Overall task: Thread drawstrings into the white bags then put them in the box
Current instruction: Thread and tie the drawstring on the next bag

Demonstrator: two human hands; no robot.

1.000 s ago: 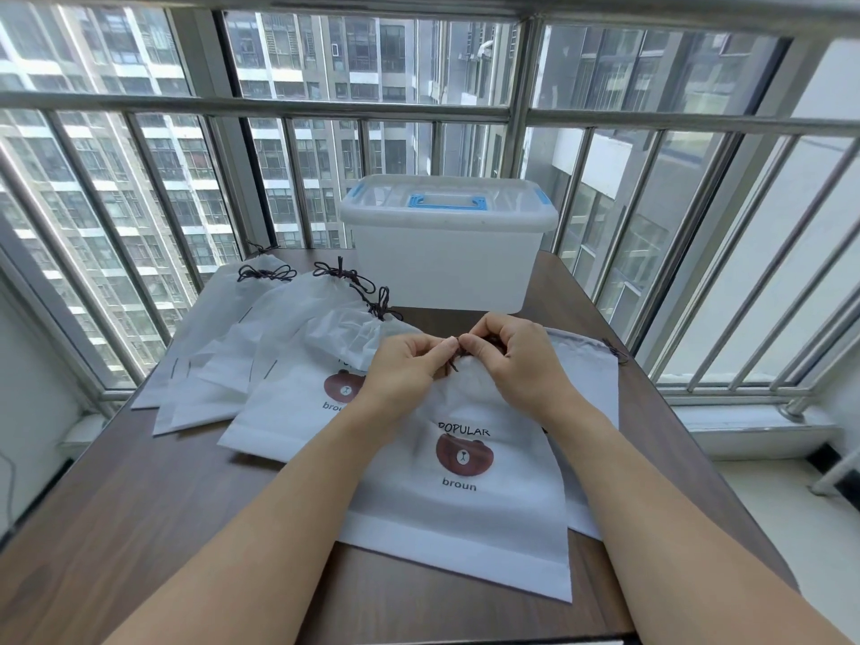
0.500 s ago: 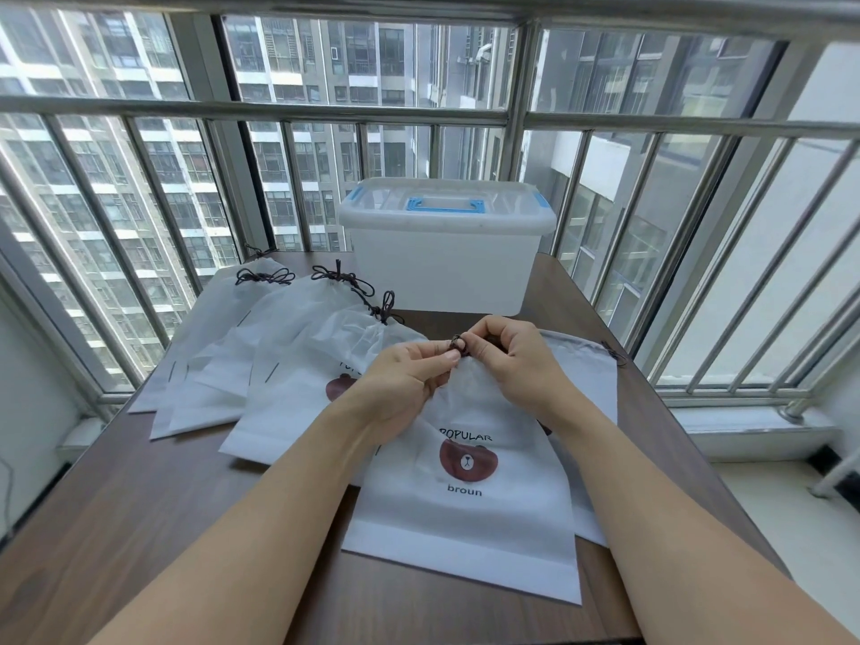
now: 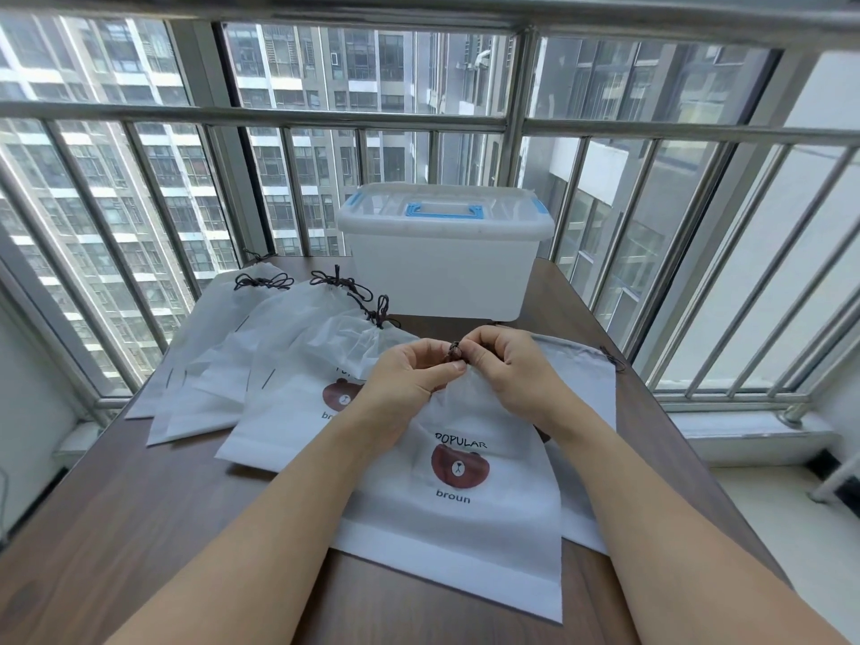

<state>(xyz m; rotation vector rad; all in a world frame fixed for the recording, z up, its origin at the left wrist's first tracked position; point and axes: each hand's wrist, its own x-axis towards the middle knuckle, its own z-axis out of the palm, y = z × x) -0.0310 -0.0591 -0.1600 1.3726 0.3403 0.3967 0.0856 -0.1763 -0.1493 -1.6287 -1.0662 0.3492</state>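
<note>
One desk (image 3: 139,528) of dark wood carries everything, its far edge against a window railing (image 3: 260,115). A closed white box (image 3: 446,277) with a blue handle stands at the middle of the far edge. Several white bags (image 3: 260,346) with tied dark strings lie fanned across the left half, overlapping toward the far left corner. Another bag (image 3: 470,542), printed with a bear face, lies at the desk's middle near the front edge, its gathered top lifted between the hands; a further bag (image 3: 586,379) lies flat beneath it toward the right edge. The left hand (image 3: 409,379) and right hand (image 3: 507,365) meet above that top, fingertips touching. Both pinch the dark drawstring (image 3: 455,353), a small knot or loop showing between thumbs and forefingers.
</note>
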